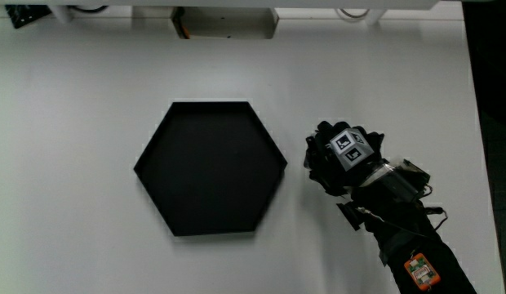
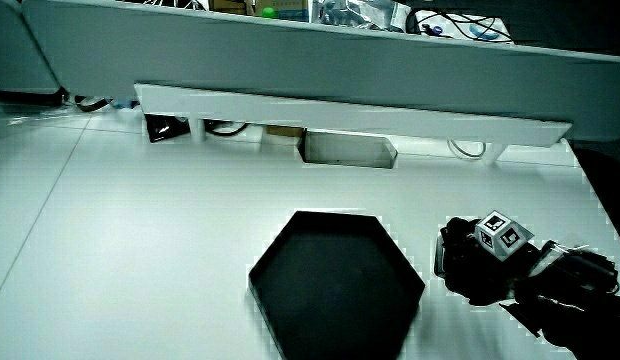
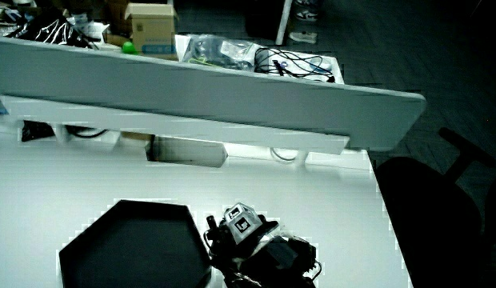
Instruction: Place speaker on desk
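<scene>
The speaker cannot be made out as a separate thing: a dark mass sits under the hand (image 1: 339, 159) on the white table (image 1: 82, 204), and whether the fingers grip it cannot be told. Just beside the hand lies an empty black hexagonal tray (image 1: 210, 167), seen in both side views (image 2: 335, 285) (image 3: 136, 246), apart from the glove.
</scene>
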Action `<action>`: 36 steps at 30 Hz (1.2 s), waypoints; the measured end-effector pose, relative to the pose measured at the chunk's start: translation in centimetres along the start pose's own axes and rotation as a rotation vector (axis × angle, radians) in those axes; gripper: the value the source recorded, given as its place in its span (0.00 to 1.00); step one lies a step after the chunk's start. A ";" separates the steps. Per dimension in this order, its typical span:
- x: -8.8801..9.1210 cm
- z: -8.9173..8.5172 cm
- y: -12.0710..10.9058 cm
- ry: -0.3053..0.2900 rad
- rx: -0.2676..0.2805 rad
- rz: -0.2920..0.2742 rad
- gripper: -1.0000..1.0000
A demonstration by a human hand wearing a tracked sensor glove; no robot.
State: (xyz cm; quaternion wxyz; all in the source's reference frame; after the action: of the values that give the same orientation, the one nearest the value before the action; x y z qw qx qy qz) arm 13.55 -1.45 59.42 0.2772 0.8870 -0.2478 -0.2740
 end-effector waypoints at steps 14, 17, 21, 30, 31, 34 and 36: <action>1.2 -11.0 0.6 0.023 -0.354 -0.083 0.50; 0.9 -12.4 0.6 0.034 -0.390 -0.089 0.50; 0.7 -13.5 0.6 0.027 -0.464 -0.102 0.50; -0.3 -14.1 0.1 0.024 -0.460 -0.119 0.50; -0.3 -14.2 0.2 0.023 -0.463 -0.117 0.50; -0.5 -14.2 0.2 0.022 -0.474 -0.114 0.45; -0.6 -14.6 0.4 0.034 -0.498 -0.118 0.41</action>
State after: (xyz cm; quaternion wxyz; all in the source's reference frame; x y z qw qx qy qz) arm 22.06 3.84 70.00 0.4747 0.8087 -0.1161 -0.3274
